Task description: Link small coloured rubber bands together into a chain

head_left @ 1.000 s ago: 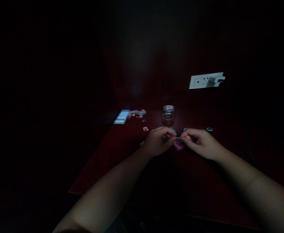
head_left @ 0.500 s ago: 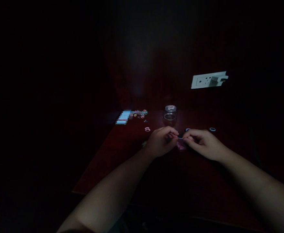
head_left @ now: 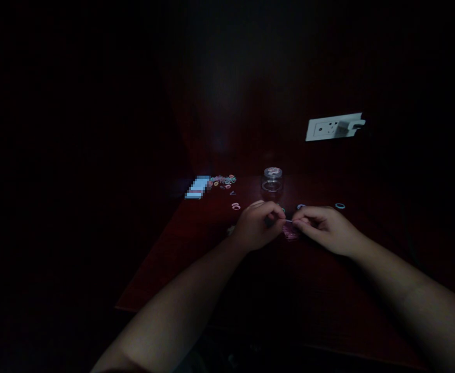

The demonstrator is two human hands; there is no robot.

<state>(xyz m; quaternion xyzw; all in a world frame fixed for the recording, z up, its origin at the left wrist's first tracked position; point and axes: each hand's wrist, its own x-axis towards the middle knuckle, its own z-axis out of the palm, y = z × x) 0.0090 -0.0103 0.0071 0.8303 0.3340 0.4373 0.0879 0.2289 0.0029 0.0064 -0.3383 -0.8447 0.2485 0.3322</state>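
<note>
My left hand (head_left: 259, 226) and my right hand (head_left: 326, 229) meet over the table, fingertips pinched and a small gap apart. Between them runs a thin, pale hair tie (head_left: 288, 221), gripped at both ends. Just below it is a pink ribbed bundle (head_left: 290, 232); the dim light hides whether it hangs from the pinched piece or lies on the table. Behind the hands stands a clear lidded jar (head_left: 272, 182). A purple hair tie (head_left: 301, 206) shows beyond my right fingers, and a teal one lies farther right.
On the dark red table (head_left: 165, 259), a pile of colourful hair ties (head_left: 223, 180) sits beside a lit, blurred-out phone-like rectangle (head_left: 198, 187). Two pink ties (head_left: 236, 206) lie nearer. A wall socket (head_left: 334, 127) with a plug is at the back right.
Both hands keep nearly the same place and pinch. The pale strip between the fingertips shows a little more clearly, and a green edge now appears beyond my left fingers.
</note>
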